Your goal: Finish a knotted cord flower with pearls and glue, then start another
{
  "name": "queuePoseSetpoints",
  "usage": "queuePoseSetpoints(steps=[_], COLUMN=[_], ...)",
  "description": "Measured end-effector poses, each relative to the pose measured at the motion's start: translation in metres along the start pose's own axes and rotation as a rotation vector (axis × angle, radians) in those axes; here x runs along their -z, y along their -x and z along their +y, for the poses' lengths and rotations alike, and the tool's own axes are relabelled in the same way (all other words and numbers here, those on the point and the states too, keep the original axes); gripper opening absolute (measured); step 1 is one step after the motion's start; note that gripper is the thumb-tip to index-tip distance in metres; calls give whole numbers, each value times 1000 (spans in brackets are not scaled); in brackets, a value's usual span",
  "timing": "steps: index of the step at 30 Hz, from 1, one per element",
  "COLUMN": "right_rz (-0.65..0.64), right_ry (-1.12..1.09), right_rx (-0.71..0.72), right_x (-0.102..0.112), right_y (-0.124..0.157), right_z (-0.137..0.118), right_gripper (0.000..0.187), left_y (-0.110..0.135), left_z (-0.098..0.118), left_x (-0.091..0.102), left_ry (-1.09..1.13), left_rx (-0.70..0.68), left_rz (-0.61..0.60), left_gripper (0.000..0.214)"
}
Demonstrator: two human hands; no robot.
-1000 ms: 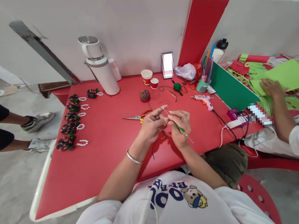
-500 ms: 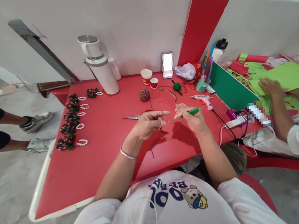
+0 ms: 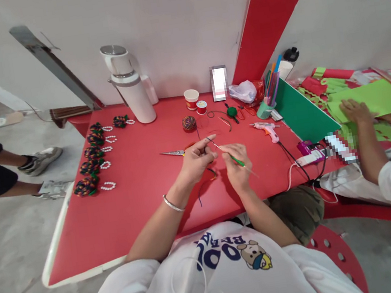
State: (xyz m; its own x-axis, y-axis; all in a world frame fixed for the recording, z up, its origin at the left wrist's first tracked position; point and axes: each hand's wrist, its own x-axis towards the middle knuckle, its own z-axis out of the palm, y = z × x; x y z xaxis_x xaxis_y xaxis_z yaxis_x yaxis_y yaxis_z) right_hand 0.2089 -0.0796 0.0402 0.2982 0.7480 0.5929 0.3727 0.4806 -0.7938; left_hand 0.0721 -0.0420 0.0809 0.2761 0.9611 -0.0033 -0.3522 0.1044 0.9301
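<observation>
My right hand (image 3: 236,170) grips a green-handled crochet hook (image 3: 237,161), its thin metal shaft pointing up and left toward my left fingertips. Pinched in my left hand (image 3: 197,160) is multicoloured yarn (image 3: 211,175), whose loose tail hangs below the palm toward the table. The left index finger is stretched out, with a dark strand across it near the hook's tip. Whatever stitches lie between the fingers are too small to make out. Behind my hands sits a multicoloured yarn ball (image 3: 188,124). A pair of scissors (image 3: 173,153) lies just left of my left hand, handles partly hidden.
Dark yarn flowers (image 3: 87,186) with white bead loops (image 3: 108,186) line the table's left side. A white thermos (image 3: 135,99), paper cup (image 3: 192,99) and phone (image 3: 219,84) stand at the back. Right are a pink glue gun (image 3: 268,130), pen cup (image 3: 265,109) and a co-worker's hand (image 3: 355,110) on green sheets.
My right hand has moved left and down, closer to my left hand. The crochet hook has turned from nearly level to slanting, its tip now up by my left index finger.
</observation>
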Motion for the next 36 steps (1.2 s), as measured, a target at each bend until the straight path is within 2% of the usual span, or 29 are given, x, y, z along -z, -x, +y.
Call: queuePoseSetpoints(steps=[3,6,8,13,17,20,23,25,27,31,36], right_rz=[50,83,40,-269,-531,-637,-603,-513,-365,-212,-157], right_ry=[203,181,117,-37,-108,-139,-252,-351,-389,-200,-147], right_rx=[205,297,296,245,197,110,3,-37,-19,27,-3], right_x=[-1,0,4,29,59,71,64,49,31,11,14], right_y=[1,0,-3,-30,-61,-76,-72,-58,-40,-13,-9], right_z=[-5,-2,3,9,-1,-5,3,12,17,17,13], right_gripper=[16,15,18,31,19,18,30,37,33,27,31], left_y=[1,2,2,-2,-4,-4,-4,-4,-4,-1,1], left_z=[-3,1,5,16,19,18,16,14,11,4,3], left_x=[-6,-6,-3,17,28,28,23,18,14,10,11], left_ry=[49,134,162,143,88,48,57,71,74,36,-45], left_rx=[-10,62,115,275,355,372,356,314,268,215,132], left_rz=[13,-33,-74,-187,-298,-347,-323,-269,-218,-196,-108], left_gripper=[66,67,64,54,46,40,37,44,56,69,70])
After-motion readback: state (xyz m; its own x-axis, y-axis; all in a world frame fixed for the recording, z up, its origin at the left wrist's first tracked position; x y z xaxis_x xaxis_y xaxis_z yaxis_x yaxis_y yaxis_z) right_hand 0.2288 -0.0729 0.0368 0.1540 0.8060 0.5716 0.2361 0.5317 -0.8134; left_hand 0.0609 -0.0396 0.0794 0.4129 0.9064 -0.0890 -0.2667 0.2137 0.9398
